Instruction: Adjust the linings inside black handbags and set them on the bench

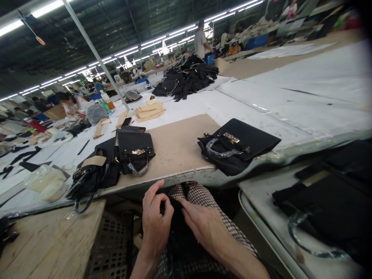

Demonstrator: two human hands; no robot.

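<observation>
A black piece [181,232], dark and partly hidden, lies over my lap between my two hands; it may be part of a bag, but I cannot make out its kind. My left hand [157,215] is at its upper left edge, thumb and forefinger pinched together in a ring. On the other side my right hand [203,223] lies with its fingers against the black piece, their tips bent out of sight. Just beyond my hands, a black handbag [240,145] with a gold clasp and plastic-wrapped handle lies on the table edge. Another black handbag [135,149] stands to the left.
Brown board [174,135] covers part of the white table [200,102]. Tan strips [149,111] and a heap of black pieces [188,77] lie farther back. At right, a side table [261,193] carries black bags. A wooden board [58,236] and plastic crate [110,240] are left.
</observation>
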